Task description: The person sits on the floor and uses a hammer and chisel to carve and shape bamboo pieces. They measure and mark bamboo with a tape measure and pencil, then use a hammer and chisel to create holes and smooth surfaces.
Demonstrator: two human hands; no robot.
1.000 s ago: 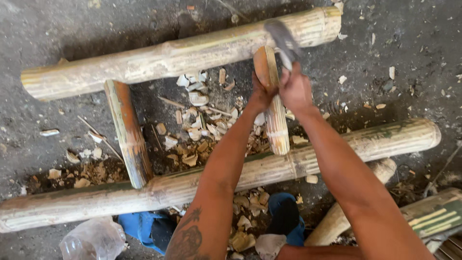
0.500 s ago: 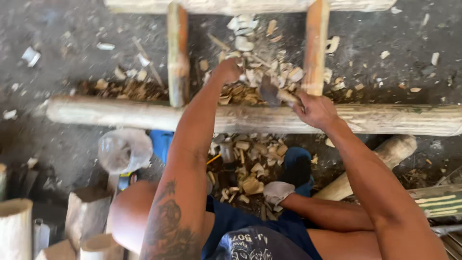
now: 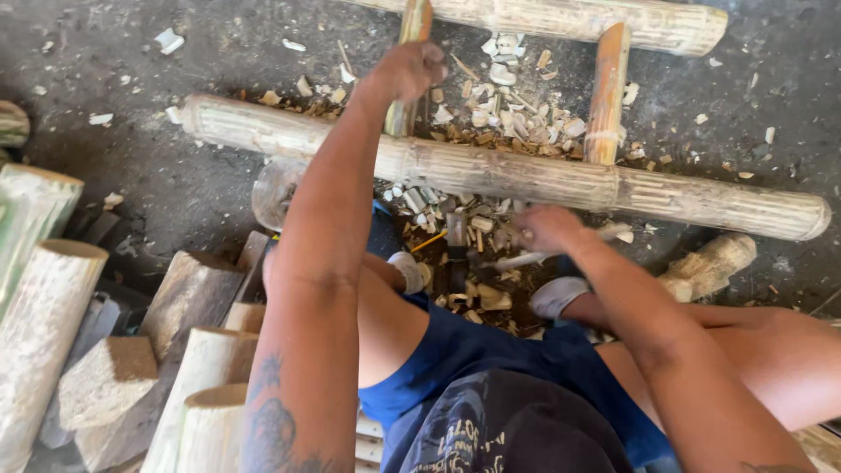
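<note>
A bamboo frame lies on the dark floor (image 3: 158, 175): the near rail (image 3: 526, 175) runs across the middle of the view, the far rail (image 3: 578, 19) lies along the top edge, and two rungs join them, the left rung (image 3: 412, 52) and the right rung (image 3: 607, 96); pale wood chips (image 3: 517, 114) fill the gap between the rails and spill under the near rail toward the person's feet; open floor shows to the upper left of the frame and along the right edge, with only stray chips on it; the lower left is crowded with cut bamboo sections (image 3: 53, 298) and split blocks (image 3: 105, 381), which leave little room there; a short bamboo offcut (image 3: 714, 263) lies just below the right end of the near rail.

The left hand (image 3: 407, 70) reaches forward over the near rail with the arm nearly straight, its fingers curled shut around the left rung between the two rails; the right hand (image 3: 547, 229) is low, on the near side of the near rail and close to it, above the chips; it is closed on a pale handle (image 3: 561, 250) that sticks out to both sides of the fist; motion blur hides the tool's head, so its kind cannot be told; the right forearm slants down from the lower right corner.
</note>
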